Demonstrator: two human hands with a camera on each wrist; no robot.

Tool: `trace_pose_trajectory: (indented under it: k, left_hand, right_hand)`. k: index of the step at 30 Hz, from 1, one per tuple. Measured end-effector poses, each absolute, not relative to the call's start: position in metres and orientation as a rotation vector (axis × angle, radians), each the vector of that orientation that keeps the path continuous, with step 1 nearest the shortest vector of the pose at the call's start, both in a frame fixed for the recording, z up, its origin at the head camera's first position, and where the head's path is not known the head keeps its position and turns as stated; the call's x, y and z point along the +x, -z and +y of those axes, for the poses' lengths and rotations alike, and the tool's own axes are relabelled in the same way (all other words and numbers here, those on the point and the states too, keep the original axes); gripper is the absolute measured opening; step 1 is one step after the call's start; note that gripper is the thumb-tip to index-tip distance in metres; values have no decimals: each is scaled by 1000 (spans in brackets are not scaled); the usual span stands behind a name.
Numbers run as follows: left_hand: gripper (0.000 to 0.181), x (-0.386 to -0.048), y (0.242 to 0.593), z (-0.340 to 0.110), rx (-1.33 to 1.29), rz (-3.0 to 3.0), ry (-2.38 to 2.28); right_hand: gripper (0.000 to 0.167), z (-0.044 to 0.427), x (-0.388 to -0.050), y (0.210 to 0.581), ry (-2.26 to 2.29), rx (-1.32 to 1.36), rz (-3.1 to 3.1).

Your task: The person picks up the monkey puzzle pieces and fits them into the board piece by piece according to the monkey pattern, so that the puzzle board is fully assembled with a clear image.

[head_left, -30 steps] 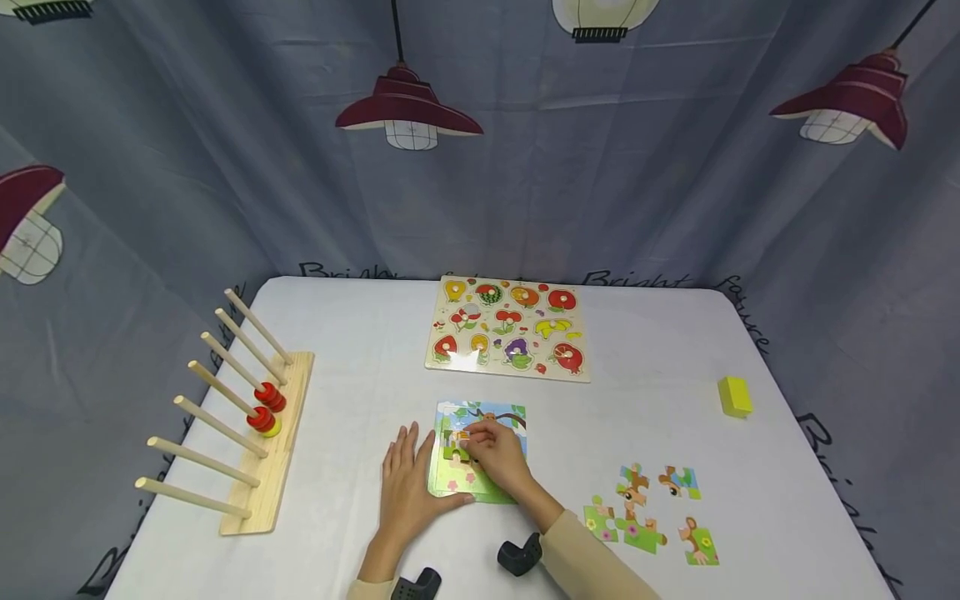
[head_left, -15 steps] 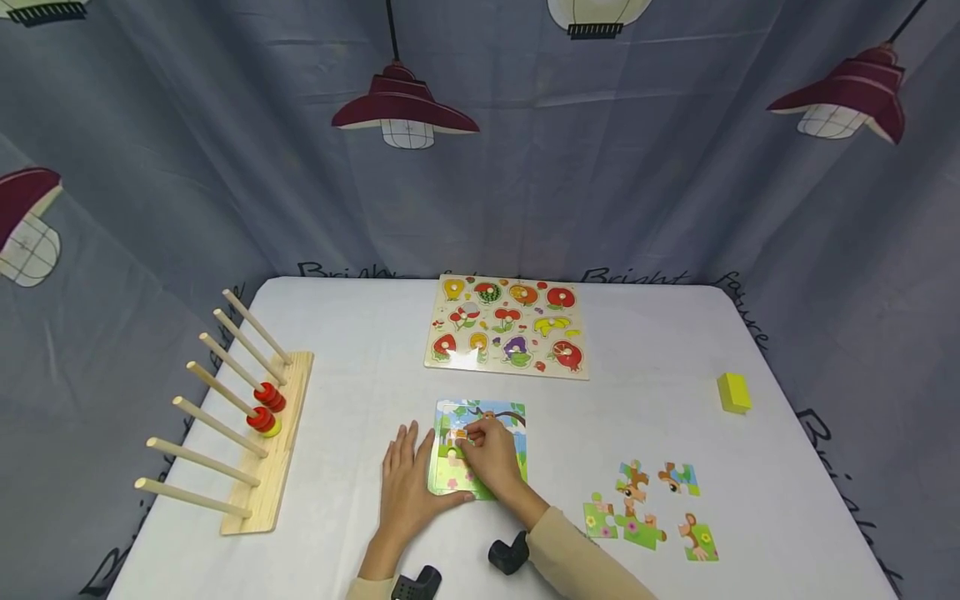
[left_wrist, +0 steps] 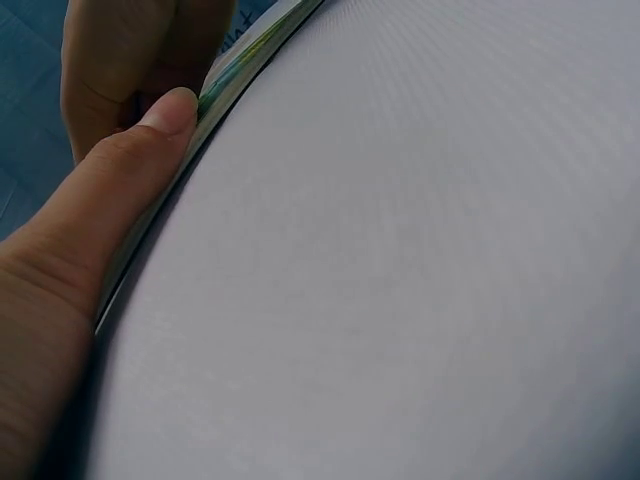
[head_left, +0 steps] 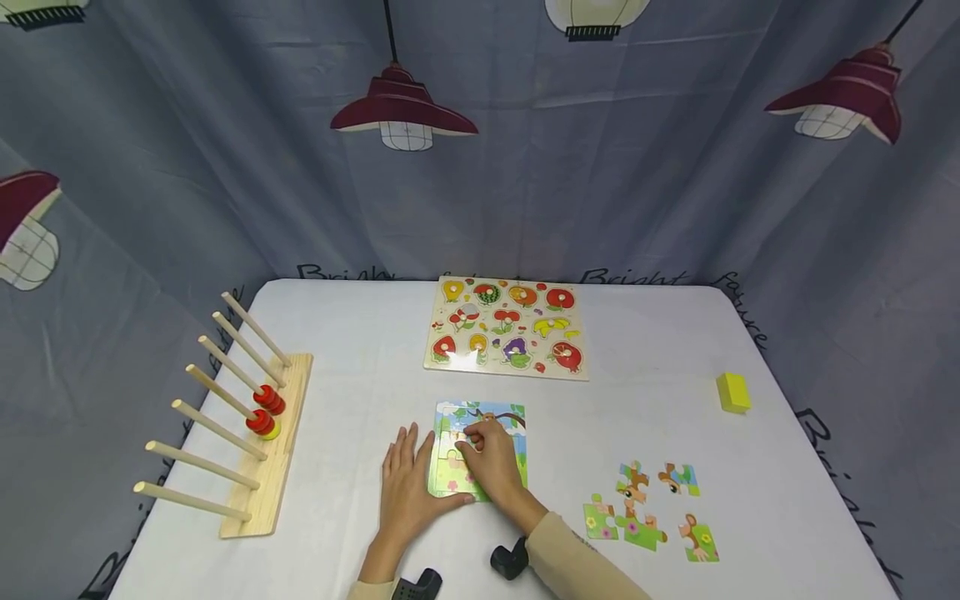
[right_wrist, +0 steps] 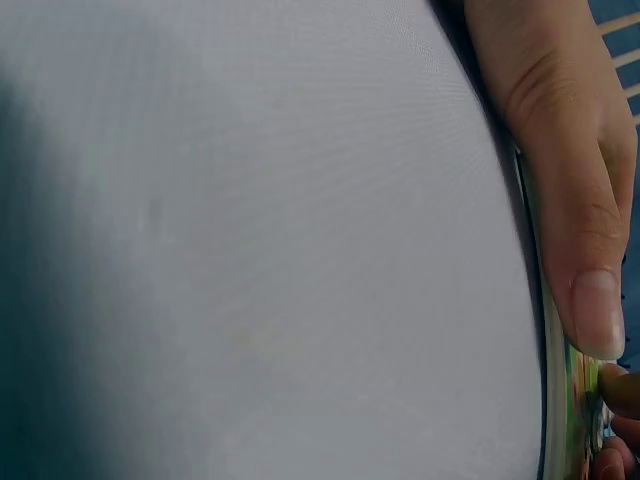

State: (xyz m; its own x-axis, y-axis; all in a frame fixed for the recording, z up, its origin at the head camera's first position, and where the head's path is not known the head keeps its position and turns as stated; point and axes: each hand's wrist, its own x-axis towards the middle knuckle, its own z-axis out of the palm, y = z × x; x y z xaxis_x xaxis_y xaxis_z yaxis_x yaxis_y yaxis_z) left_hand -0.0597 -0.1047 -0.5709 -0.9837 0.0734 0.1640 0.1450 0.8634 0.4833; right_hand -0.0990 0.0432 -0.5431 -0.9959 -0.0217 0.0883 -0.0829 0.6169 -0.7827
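Observation:
A square puzzle board (head_left: 454,477) with an animal and tree scene lies in front of me. My left hand (head_left: 406,482) rests flat along its left side, fingers spread, the thumb against the near edge. In the left wrist view that thumb (left_wrist: 130,170) touches the board's edge. My right hand (head_left: 496,460) is over the middle of the board with curled fingers, pinching a puzzle piece that those fingers mostly hide. Loose puzzle pieces lie to the right: a deer-head piece (head_left: 632,486), a corner piece (head_left: 678,480), a green piece (head_left: 641,533) and another (head_left: 700,541).
A fruit peg puzzle (head_left: 506,329) lies behind the board. On the left stands a wooden peg rack (head_left: 281,454) with red rings (head_left: 262,422) and long dowels. A yellow block (head_left: 733,393) sits at the right. Black wrist devices (head_left: 509,559) sit by both wrists.
My right hand has shifted slightly left over the board. The green and orange piece seen at its fingertips earlier no longer shows there. My left hand stays put.

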Motion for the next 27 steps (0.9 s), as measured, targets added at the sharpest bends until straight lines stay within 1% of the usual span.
trace_pose_trajectory:
  k: [9,14,17,23,27]
  left_hand:
    - [117,-60,571,-105,-166,-2898,753]
    - [117,-59,572,-104,-182,-2875,748]
    - [115,-58,573,-103,-195,-2863,722]
    - [105,-59,574,-105,-223,-2852,666]
    - [105,-59,574,-106,-234,-2856,666]
  right_hand:
    - [11,43,-97,544,-1315,114,-2717]
    - [10,46,-86,544,-1070,248,-2733]
    - [17,49,-76,543,-874,368,-2742]
    - [46,53,-58,540,-705,701,-2836]
    - [51,53,-53,540,-687,821,-2925]
